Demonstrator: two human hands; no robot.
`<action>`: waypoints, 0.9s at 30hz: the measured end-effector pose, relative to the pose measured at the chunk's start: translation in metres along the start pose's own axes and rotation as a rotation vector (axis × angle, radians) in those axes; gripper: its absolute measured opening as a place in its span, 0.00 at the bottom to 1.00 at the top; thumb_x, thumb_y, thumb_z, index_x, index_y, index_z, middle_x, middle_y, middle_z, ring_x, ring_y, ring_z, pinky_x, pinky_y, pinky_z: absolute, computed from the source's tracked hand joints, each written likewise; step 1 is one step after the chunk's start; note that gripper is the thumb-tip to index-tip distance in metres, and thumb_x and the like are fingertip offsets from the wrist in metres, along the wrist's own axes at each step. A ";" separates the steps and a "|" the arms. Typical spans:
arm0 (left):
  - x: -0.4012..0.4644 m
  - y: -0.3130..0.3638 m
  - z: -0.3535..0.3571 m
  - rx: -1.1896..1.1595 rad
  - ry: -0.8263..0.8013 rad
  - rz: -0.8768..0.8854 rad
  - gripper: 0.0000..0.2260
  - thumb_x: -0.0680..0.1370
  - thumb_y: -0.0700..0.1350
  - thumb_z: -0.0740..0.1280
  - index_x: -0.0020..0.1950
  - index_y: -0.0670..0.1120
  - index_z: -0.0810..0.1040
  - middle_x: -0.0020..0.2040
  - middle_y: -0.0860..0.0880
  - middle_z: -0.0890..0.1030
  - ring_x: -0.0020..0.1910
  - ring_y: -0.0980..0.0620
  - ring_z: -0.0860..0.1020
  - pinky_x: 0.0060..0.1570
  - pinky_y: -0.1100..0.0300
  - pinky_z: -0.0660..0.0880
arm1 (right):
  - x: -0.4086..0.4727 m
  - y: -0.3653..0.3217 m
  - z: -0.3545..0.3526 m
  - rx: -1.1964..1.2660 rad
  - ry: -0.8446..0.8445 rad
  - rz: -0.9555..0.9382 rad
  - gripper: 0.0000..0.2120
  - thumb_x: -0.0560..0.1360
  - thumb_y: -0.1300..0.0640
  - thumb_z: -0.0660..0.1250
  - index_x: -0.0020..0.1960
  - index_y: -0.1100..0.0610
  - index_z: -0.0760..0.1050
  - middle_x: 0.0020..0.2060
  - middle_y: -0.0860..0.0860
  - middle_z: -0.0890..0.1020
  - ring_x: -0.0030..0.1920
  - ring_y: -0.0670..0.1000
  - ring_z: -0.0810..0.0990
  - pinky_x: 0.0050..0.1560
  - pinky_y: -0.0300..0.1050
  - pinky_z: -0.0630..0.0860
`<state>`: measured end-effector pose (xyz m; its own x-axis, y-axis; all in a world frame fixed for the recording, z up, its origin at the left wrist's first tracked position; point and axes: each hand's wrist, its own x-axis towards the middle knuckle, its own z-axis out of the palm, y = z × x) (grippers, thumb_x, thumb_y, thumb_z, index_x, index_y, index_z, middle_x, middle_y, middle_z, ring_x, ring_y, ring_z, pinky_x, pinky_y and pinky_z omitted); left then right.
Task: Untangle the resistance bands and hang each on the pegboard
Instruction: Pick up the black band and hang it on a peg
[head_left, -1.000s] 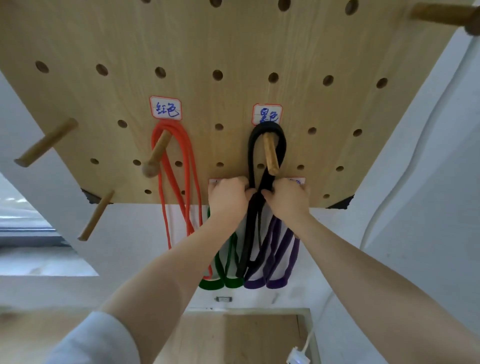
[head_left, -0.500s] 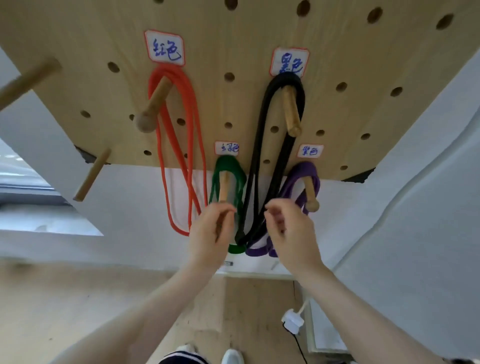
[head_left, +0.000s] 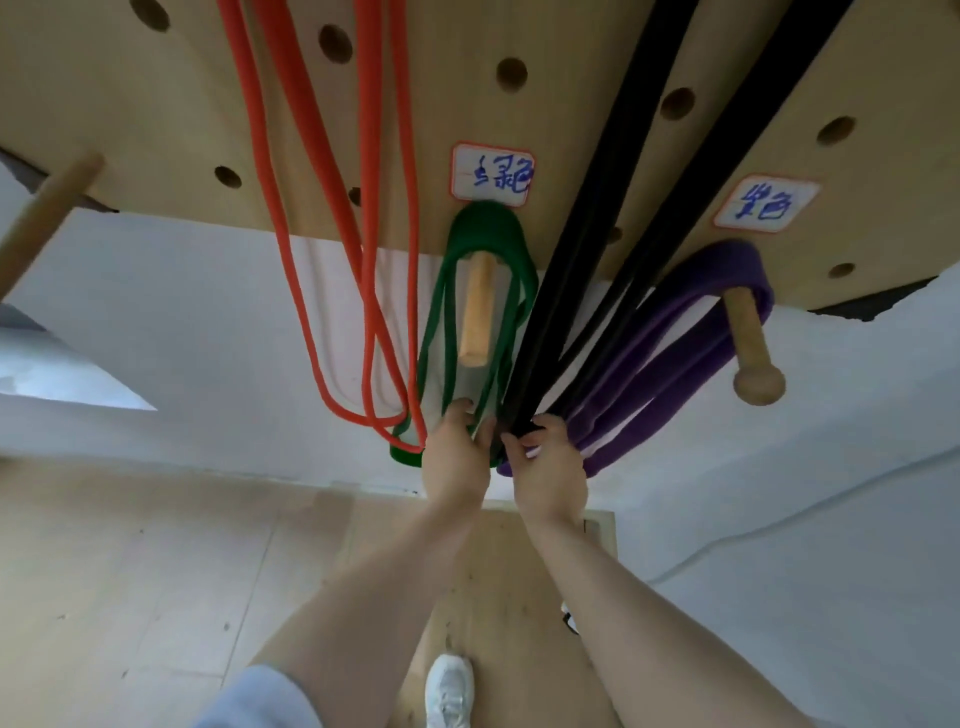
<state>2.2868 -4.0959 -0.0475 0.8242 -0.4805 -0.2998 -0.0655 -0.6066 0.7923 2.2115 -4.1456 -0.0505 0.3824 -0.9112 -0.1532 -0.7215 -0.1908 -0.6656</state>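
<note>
Your right hand (head_left: 550, 475) pinches the bottom of the black band (head_left: 587, 249) at the centre of the frame, while your left hand (head_left: 456, 462), just beside it, rests with loosely curled fingers against the lower end of the green band (head_left: 485, 228); whether it actually grips that band cannot be told. All four bands hang from the pegboard (head_left: 571, 47): red band (head_left: 369, 208) at upper left, green on its peg (head_left: 478, 312), purple band (head_left: 691, 317) at right. You appear to be at the final tidying step; the next move calls for drawing the black loop straight and clear of the green and purple strands it overlaps.
</note>
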 end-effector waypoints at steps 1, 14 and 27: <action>0.005 -0.002 0.004 0.038 0.013 0.007 0.15 0.79 0.47 0.61 0.65 0.46 0.71 0.58 0.46 0.79 0.52 0.44 0.79 0.46 0.53 0.78 | 0.003 0.002 0.004 -0.001 0.014 0.025 0.16 0.75 0.49 0.66 0.60 0.55 0.72 0.50 0.48 0.82 0.50 0.52 0.80 0.40 0.43 0.72; 0.026 -0.004 0.004 0.203 0.088 0.069 0.05 0.79 0.44 0.60 0.45 0.45 0.70 0.37 0.48 0.75 0.36 0.46 0.77 0.35 0.55 0.75 | 0.026 0.012 0.030 -0.105 0.034 0.017 0.15 0.77 0.49 0.62 0.48 0.62 0.75 0.44 0.57 0.81 0.44 0.59 0.80 0.36 0.44 0.71; -0.009 -0.017 -0.011 0.119 -0.068 0.065 0.18 0.79 0.42 0.61 0.69 0.42 0.68 0.66 0.45 0.72 0.60 0.45 0.74 0.57 0.57 0.70 | 0.006 0.010 0.022 0.130 -0.146 -0.052 0.15 0.77 0.64 0.59 0.64 0.62 0.70 0.55 0.57 0.78 0.51 0.56 0.80 0.54 0.45 0.75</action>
<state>2.2868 -4.0743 -0.0523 0.7761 -0.5610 -0.2881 -0.1873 -0.6412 0.7441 2.2189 -4.1448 -0.0738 0.5034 -0.8370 -0.2146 -0.6219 -0.1786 -0.7624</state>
